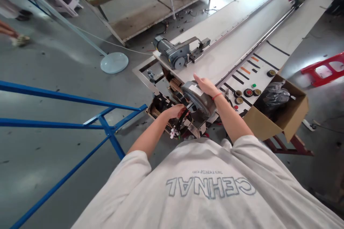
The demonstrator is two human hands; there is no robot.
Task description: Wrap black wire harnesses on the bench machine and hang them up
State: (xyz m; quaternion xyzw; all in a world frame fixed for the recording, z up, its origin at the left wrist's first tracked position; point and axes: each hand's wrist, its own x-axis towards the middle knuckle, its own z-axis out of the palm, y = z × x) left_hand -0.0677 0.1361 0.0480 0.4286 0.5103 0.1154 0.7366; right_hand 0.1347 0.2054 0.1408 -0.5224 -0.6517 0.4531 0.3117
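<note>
My left hand is at the left side of a grey round machine part, its fingers closed on what looks like a black strip. Part of the strip and the fingertips are hidden. Over the upper right of the round part lies my right hand, with a digit stretched out to the left. Its other fingers are partly out of sight. A pale label shows on the round part. Below my left hand sits an open box with dark pieces in it.
A motor unit sits on the long white table. Black strips, tape rolls and an open carton are at the right. A blue frame and a white round stand base are at the left.
</note>
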